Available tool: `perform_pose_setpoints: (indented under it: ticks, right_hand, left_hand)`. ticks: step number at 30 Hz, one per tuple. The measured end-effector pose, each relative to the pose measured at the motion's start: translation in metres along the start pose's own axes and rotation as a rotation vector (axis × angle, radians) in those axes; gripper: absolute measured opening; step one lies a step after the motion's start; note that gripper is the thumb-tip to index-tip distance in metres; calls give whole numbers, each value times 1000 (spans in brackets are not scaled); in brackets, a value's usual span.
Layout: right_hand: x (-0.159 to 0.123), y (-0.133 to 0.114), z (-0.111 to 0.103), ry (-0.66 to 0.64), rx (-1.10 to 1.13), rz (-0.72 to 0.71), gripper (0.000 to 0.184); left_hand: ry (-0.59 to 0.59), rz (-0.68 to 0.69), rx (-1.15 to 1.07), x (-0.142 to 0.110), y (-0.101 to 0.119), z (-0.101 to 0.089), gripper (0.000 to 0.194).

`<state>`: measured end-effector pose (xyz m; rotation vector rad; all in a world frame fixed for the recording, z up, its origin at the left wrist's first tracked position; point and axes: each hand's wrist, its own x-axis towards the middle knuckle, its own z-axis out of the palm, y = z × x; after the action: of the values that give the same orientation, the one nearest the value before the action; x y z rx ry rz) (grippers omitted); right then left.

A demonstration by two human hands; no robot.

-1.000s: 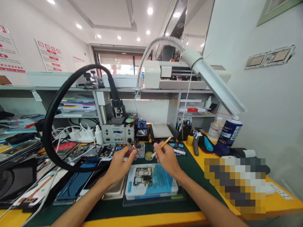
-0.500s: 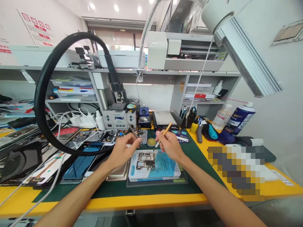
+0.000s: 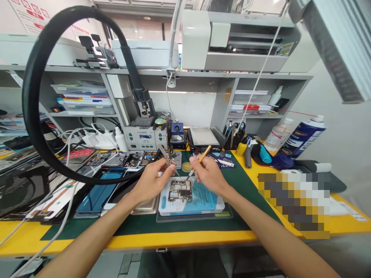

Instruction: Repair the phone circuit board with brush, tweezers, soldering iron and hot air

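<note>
A phone circuit board lies on a light blue pad on the dark green mat. My left hand is closed in a pinch on metal tweezers, their tips pointing down toward the board's upper edge. My right hand is closed on a thin gold-handled tool, its tip just above the board's upper right corner. Both hands hover close together over the board. A small round yellow tin sits just behind them.
A soldering station with a thick black hose loop stands behind. Opened phones and parts lie at the left. A hot plate, tool cup, bottle and spray can stand right. A metal tray lies beside the pad.
The view has tilted down and drawn closer to the bench. Both hands, holding the tweezers and gold tool, have come lower and nearer to the circuit board.
</note>
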<state>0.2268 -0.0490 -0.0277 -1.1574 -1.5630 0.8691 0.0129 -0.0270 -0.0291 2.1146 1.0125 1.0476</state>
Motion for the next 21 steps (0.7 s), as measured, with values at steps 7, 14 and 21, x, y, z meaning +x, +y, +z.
perform_pose_setpoints:
  ticks: [7,14,21]
  right_hand:
    - [0,-2,0,-11,-23,-1,48]
    - [0,0,2,-3,-49,4,49]
    - [-1,-1,3,-6,-42,3,46]
  left_hand:
    - [-37,-4,-82,1,4,-4,31]
    - [-45,-15,-63,3,8,-4,33]
    - [-31,-19,-28,4,8,0,35]
